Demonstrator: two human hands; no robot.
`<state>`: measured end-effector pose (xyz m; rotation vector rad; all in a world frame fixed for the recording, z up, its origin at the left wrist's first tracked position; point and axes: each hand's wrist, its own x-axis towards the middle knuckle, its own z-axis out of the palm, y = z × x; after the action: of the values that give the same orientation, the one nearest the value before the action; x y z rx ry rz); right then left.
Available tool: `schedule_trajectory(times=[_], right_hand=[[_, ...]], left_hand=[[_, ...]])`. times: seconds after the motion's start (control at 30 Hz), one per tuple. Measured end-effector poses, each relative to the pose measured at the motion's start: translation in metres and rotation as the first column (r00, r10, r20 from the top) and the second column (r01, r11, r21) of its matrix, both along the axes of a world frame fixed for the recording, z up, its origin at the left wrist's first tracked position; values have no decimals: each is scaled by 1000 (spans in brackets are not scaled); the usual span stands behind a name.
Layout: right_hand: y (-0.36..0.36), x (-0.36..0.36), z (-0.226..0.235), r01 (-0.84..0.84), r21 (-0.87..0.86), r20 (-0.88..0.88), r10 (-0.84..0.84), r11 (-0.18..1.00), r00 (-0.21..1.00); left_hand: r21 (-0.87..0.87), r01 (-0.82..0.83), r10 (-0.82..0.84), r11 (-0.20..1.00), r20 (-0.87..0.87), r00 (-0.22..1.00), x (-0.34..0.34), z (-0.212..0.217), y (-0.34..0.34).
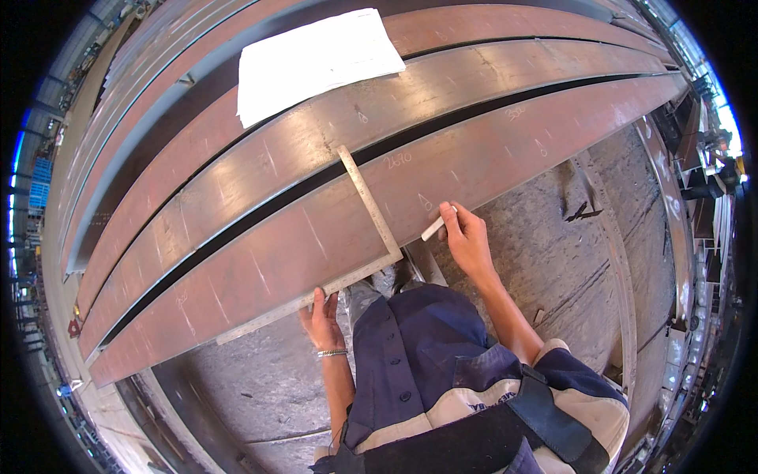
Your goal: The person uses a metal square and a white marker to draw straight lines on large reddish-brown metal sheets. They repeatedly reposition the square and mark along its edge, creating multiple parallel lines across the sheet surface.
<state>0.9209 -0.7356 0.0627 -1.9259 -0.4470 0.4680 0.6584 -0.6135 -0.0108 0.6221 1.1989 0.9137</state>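
Across the nearest steel beam [284, 229] lies an L-shaped steel square [369, 197]; one leg crosses the rust-brown face and the other runs along the near edge. My left hand [322, 322] grips that edge leg, with fingertips over it, and a bracelet circles the wrist. In my right hand [467, 241] is a white chalk stick [433, 229], pinched between thumb and fingers just above the beam's near edge, right of the square's corner. Short white strokes and handwritten chalk marks are spread along the beam.
More long steel beams [316, 130] lie parallel beyond, with a dark gap between the nearest two. White paper sheets [316, 63] rest on them. Below is a worn grey floor [545, 229], with metal rails [612, 237] to the right and at lower left.
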Motion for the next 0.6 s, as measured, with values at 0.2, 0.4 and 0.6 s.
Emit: schedule_trajectory(times=[0.2, 0.4, 0.6], right_hand=[[8, -1, 3, -48, 103, -93, 57, 994, 994], [17, -4, -1, -76, 77, -7, 76, 994, 997], [12, -3, -1, -91, 46, -18, 91, 995, 996]], left_hand=[[31, 17, -18, 999, 16, 1000, 4, 1, -1], [-20, 34, -34, 999, 2, 999, 9, -2, -4], [-29, -5, 5, 1000, 3, 1000, 15, -2, -7]])
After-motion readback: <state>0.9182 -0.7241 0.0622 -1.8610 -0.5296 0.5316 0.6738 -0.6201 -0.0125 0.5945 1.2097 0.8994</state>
